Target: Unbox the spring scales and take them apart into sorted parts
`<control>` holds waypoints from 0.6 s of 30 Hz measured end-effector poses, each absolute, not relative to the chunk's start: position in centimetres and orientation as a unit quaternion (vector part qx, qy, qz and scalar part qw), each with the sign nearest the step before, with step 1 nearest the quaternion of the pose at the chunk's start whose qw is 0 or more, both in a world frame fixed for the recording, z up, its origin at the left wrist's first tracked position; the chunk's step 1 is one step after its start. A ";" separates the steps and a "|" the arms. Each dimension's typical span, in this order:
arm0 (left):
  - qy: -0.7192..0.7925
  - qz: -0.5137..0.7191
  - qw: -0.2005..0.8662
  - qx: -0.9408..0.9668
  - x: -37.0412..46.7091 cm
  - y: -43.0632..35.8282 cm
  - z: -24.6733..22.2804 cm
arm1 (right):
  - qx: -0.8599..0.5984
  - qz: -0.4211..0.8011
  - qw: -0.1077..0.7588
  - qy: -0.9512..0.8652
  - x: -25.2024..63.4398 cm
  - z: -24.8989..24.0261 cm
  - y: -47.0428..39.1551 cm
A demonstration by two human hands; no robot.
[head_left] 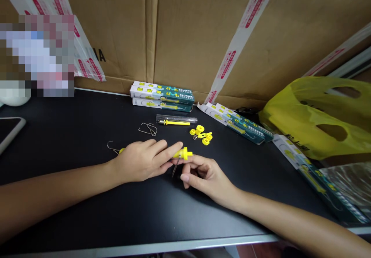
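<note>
My left hand (145, 159) is wrapped over a yellow tube spring scale (186, 153), hiding its middle. A wire hook (110, 146) sticks out past the hand at the scale's left end. Close to the right end, a thin metal piece (176, 166) slants down from the yellow body. My right hand (207, 178) has its index finger stretched along the underside of that end, touching it, with the thumb and other fingers curled below. Just beyond lie bent wire hooks (148, 129), a clear tube (176, 118), a yellow rod (177, 123) and several small yellow plastic parts (205, 141).
Stacked printed boxes (162, 95) stand at the back against a large cardboard carton (185, 37). More boxes (234, 122) lie to the right, beside a yellow plastic bag (304, 115). A phone-like device (11, 132) rests at the left. The black table's front edge (145, 246) is near me.
</note>
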State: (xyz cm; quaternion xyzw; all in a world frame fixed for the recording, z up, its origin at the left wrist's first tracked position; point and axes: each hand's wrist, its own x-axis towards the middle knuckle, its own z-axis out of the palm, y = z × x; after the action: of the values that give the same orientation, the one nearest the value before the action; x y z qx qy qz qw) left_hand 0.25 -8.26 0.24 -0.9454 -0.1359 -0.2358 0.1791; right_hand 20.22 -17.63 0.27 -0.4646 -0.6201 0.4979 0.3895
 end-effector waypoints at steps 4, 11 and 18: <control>-0.139 -0.211 0.172 -0.952 0.1 -8.2 0.3 | -0.452 0.476 0.390 -0.646 20.1 0.2 -17.9; -0.152 -0.202 0.213 -0.944 0.1 -8.4 0.4 | -0.474 0.451 0.391 -0.647 19.9 0.3 -17.8; -0.170 -0.205 0.248 -0.931 0.2 -8.5 0.2 | -0.479 0.176 0.375 -0.774 21.1 -0.8 -15.8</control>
State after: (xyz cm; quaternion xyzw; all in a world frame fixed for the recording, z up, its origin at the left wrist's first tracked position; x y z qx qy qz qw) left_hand 0.15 -8.48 0.21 -0.9313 -0.1699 -0.2054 0.2482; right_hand 21.12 -15.77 -0.75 -0.4793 -0.7737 0.1761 0.3750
